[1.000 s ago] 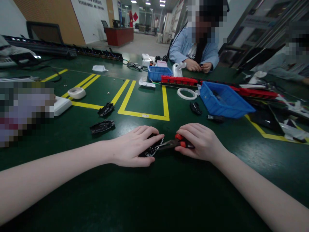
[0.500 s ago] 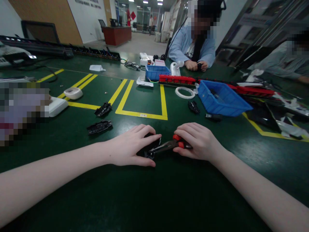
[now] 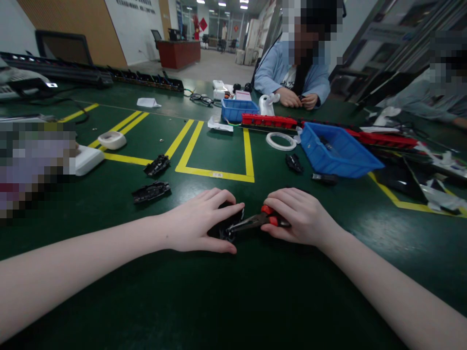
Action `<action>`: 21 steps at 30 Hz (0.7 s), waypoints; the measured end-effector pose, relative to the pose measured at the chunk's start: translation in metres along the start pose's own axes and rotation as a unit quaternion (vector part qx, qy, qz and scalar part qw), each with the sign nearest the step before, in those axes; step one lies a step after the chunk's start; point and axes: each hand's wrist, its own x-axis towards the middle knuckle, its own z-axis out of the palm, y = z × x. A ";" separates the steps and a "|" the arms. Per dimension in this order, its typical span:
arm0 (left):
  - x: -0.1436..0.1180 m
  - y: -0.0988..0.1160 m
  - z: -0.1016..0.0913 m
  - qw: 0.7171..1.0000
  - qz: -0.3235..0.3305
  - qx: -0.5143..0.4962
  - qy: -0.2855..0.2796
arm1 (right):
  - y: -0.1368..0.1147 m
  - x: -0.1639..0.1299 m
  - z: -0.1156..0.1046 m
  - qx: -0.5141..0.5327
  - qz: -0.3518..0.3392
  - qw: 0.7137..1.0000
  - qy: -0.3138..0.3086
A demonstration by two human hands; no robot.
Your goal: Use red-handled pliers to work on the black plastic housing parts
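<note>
left hand point(image 3: 199, 224) pins black part point(image 3: 223, 228) (right hand point(image 3: 301, 216) grips pliers point(image 3: 255, 221)).

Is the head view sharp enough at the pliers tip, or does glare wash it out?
Head view: red-handled pliers and small black plastic part are dim but fairly sharp; ceiling-light glare sheens the green table further off; edges bend with wide-angle distortion.

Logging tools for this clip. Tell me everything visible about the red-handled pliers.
The pliers are long-nosed, with dark metal jaws and red grips, of which only a short stretch shows. They lie low, nearly flat over the green table, nose pointing left. The right hand wraps the grips; the jaw tips meet a small black part pressed down by the left hand. Whether the jaws are closed is too small to tell.
</note>
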 end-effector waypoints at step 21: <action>0.000 -0.001 0.001 1.000 0.007 0.010 0.001 | 0.001 -0.001 0.001 -0.001 -0.001 1.000 0.000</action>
